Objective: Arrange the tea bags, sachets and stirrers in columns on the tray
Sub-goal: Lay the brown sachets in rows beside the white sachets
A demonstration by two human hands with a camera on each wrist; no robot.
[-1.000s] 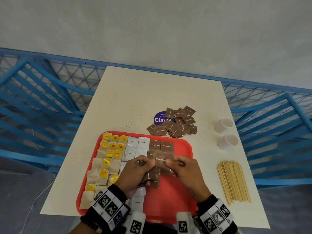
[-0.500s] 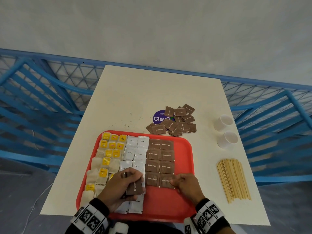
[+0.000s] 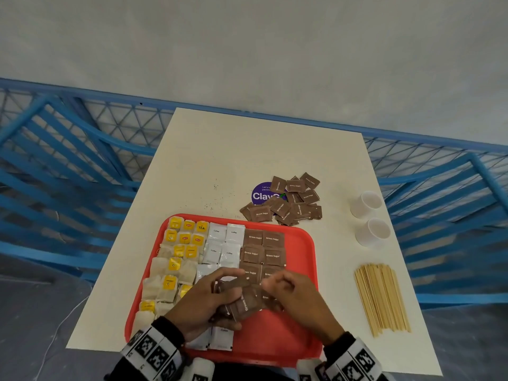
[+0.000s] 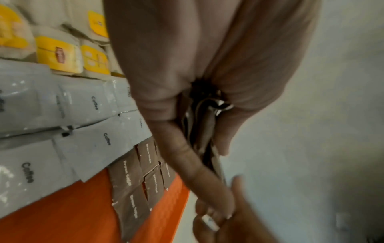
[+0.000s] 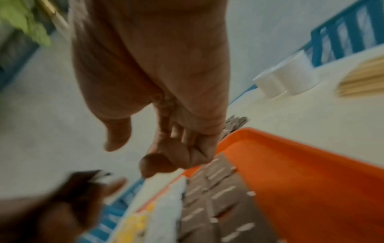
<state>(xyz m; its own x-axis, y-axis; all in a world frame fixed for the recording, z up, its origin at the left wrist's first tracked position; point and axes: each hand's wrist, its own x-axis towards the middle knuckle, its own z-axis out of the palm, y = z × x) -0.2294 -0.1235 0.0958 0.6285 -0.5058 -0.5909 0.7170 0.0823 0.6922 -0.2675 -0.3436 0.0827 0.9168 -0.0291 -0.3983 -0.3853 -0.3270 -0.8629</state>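
Observation:
A red tray holds yellow-tagged tea bags on its left. White coffee sachets run down the middle, and brown sugar sachets lie in two columns to their right. Over the tray's near middle my left hand grips a small stack of brown sugar sachets. The left wrist view shows that stack pinched between thumb and fingers. My right hand hovers just right of the stack. Its fingers are curled and its thumb apart, holding nothing.
A loose pile of brown sachets lies on the table behind the tray, partly over a purple sticker. Two white cups stand at the right, with a bundle of wooden stirrers nearer me. Blue railings surround the table.
My right hand has lifted off the sachet it laid in the right brown column and come back to the stack. My left hand has carried the stack up and to the right.

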